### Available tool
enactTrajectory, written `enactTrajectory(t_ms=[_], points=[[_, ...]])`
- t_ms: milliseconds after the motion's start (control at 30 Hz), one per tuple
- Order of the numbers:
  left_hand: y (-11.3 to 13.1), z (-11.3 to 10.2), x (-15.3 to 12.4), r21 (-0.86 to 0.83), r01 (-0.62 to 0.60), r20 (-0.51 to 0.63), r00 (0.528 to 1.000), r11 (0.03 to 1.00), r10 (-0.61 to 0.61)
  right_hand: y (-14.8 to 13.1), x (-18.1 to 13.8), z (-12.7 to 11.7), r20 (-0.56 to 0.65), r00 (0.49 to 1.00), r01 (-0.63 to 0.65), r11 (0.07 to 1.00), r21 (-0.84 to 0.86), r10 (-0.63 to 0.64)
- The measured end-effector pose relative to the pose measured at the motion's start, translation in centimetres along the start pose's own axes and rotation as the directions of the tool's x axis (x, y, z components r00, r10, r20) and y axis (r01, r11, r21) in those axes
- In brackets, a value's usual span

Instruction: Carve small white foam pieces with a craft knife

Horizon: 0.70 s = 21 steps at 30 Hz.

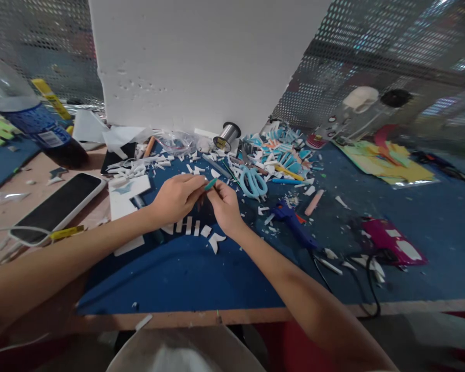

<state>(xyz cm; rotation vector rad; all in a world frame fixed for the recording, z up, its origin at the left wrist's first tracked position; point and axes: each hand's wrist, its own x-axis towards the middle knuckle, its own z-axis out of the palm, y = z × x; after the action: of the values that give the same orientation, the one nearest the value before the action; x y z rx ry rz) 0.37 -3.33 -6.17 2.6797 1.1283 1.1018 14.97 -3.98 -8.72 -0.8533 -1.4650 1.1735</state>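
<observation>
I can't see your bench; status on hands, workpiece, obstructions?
Left hand and right hand together, pinching small teal piece. White cutouts lie near, light-blue scissors beyond right hand; neither looks blocking.

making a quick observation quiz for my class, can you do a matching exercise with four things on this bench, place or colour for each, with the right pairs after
Column one
1. teal piece
2. scissors
3. glue gun
4. spool

Column two
A. dark blue
B. silver, in front of the white board
C. at the fingertips, where the left hand and right hand meet
D. pale blue

Right pairs: 1-C, 2-D, 3-A, 4-B
</observation>
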Motion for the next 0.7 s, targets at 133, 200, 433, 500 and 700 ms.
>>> enactTrajectory(t_ms=[133, 200, 433, 500, 700], points=[[-0.2, -0.8, 0.5, -0.012, 0.065, -0.101, 0.993, 0.998, -0.066, -0.5, 0.2, -0.4, -0.051, 0.998, -0.030, 0.992, -0.120, 0.024], [-0.4, -1.3, 0.8, -0.050, 0.124, -0.161, 0.978, 0.991, -0.130, -0.6, 0.3, -0.7, -0.092, 0.996, -0.034, 0.967, -0.252, 0.011], [-0.5, -1.3, 1.2, -0.058, 0.189, -0.082, 0.978, 0.980, -0.193, -0.7, 0.2, -0.8, -0.016, 0.965, 0.200, 0.773, -0.602, -0.262], [-0.6, -1.1, 1.1, -0.053, 0.209, -0.060, 0.975, 0.976, -0.212, -0.8, 0.1, -0.8, 0.044, 0.942, 0.267, 0.661, -0.701, -0.334], [-1.6, -0.6, 0.6, -0.076, 0.294, -0.099, 0.949, 0.953, -0.301, -1.4, -0.5, -0.6, 0.266, 0.838, 0.333, 0.062, -0.941, -0.476]])
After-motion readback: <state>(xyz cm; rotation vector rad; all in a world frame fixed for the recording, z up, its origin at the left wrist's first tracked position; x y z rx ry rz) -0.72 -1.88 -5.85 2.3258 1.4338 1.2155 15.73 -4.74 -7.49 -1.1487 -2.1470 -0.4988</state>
